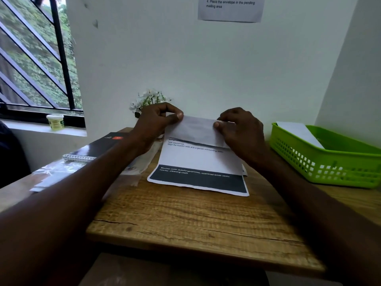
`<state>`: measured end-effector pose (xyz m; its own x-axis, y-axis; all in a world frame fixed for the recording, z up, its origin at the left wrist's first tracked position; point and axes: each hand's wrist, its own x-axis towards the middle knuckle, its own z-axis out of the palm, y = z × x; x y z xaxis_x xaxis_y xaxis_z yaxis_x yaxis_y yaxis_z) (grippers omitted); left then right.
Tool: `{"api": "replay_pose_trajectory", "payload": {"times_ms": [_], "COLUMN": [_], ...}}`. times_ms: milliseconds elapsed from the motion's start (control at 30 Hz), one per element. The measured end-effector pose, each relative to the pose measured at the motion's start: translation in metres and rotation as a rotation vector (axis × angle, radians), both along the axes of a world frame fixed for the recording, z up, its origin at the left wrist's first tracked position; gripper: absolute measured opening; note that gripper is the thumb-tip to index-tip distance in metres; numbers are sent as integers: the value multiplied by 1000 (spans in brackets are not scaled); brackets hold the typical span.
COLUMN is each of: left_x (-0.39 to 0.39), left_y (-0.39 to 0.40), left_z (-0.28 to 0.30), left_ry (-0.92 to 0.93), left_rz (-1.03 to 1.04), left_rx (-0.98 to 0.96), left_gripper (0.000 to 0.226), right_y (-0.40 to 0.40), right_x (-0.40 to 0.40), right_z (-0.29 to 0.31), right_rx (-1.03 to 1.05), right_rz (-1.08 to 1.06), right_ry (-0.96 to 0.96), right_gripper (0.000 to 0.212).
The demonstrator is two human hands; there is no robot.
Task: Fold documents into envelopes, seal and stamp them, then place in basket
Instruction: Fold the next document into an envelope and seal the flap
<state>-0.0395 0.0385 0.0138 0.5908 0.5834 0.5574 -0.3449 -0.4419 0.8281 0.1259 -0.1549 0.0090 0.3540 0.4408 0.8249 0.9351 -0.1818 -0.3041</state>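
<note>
Folding now: left hand (156, 122) and right hand (240, 129) fingers pinching the sheet (198, 159) top corners. Best matched to edges, then creased flat on counter (195, 219).

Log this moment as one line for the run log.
step: folding | left hand: pinches paper | right hand: pinches paper | basket: one envelope

1. The document (198, 162) lies on the desk (185, 219), near its far edge.
2. Left of the document: a notebook (92, 149), resting on what may be plastic sleeves (61, 172).
3. Right of the document: a basket (329, 162) with a sheet (299, 133) in it.
4. Behind the document, by the wall: flowers (148, 100).
5. Far left of the document, on the windowsill: a jar (55, 121).
</note>
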Motion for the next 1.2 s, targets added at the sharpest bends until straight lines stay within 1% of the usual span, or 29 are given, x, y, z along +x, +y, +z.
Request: {"api": "replay_pose_trajectory", "payload": {"times_ms": [100,167,267,333,433,500,567,633,733,800,833,900,967,1033,1100,1133,1200], "left_x": [-2,-5,-6,-6,-3,-1,-2,-3,-2,1,2,2,4,4,5,4,4], "left_y": [-3,-4,-1,-1,-2,0,5,10,10,7,6,4,4,2,0,-1,1], "left_z": [1,3,5,7,6,4,3,3,2,-1,-2,-5,-7,-9,-8,-7,-6], "left_ry": [2,-14,-85,-130,-158,-185,-199,-175,-11,55,66,87,96,72,46,34,10], "left_rz": [-35,-52,-102,-136,-121,-104,-100,-107,-150,-207,-237,-230,-205,-185,-178,-181,-192], "left_rx": [-55,-120,-250,-338,-441,-482,-512,-513,-417,-355,-322,-264,-278,-316,-355,-373,-407], "left_gripper": [32,24,10,13,24,22,21,25,40,51,49,34,35,31,26,27,31], "right_y": [2,2,2,1,0,-1,-4,-5,-3,-2,-2,-2,-2,-3,-4,-5,-7], "right_x": [4,5,6,6,4,4,6,9,13,16,18,20,20,19,17,16,15], "right_z": [-1,-2,-1,-1,-1,1,3,4,3,1,0,0,0,1,3,3,3], "right_rx": [-1,40,74,76,93,104,129,161,186,190,193,215,260,281,292,295,267], "right_rz": [18,41,60,67,86,88,87,102,158,186,193,210,223,242,296,349,414], "right_ry": [38,85,131,156,191,214,283,370,507,576,597,626,658,726,862,936,1027], "right_gripper": [20,22,21,21,19,16,14,14,13,12,11,10,14,25,43,50,53]}}
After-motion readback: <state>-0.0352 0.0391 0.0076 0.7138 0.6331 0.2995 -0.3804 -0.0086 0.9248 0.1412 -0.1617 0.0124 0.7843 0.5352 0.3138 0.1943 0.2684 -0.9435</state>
